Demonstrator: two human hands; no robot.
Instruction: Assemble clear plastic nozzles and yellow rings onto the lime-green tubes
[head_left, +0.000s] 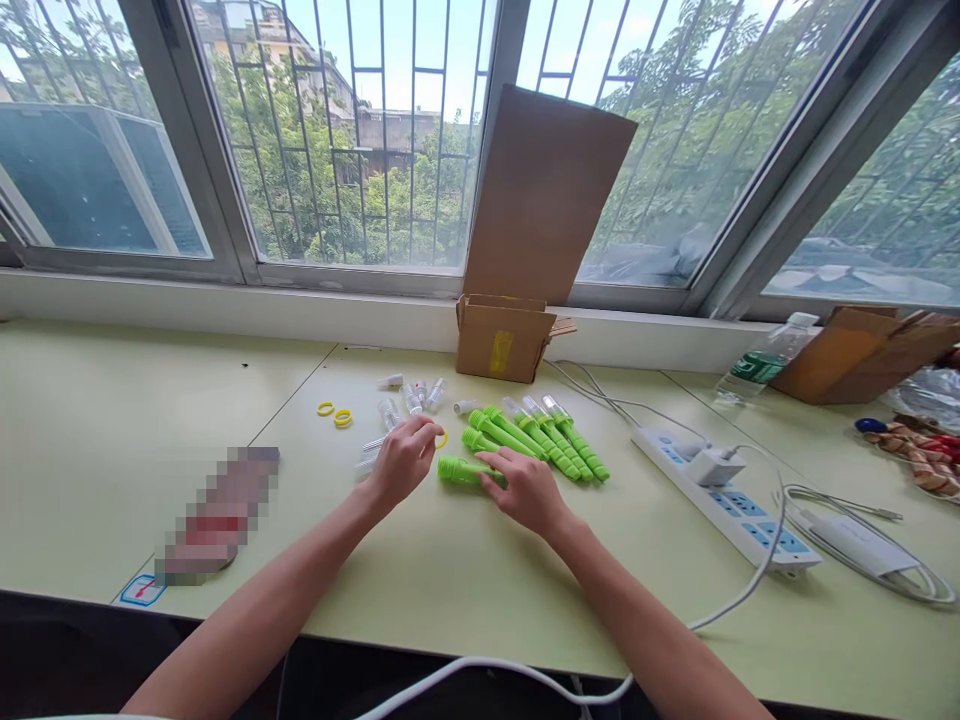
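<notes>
My left hand (403, 462) is closed in a pinch on a thin yellow ring (442, 440), held just above the table. My right hand (527, 490) has its fingers wrapped over a bright green plastic tube (457, 471) with a threaded end, which lies pointing left. Behind that hand lie several more green tubes (510, 432). Three of them, on the right, carry clear caps (554, 405). Loose clear caps (412, 398) lie scattered beyond my left hand, some partly hidden by it. Two more yellow rings (343, 418) rest on the table to the left.
A cardboard box (495, 340) with a tall raised flap stands by the window. To the right lie a white power strip (727, 500), cables and a charger (855, 543). A plastic bottle (765, 360) leans near another carton (855, 355). A blurred-out object (217, 520) lies at left.
</notes>
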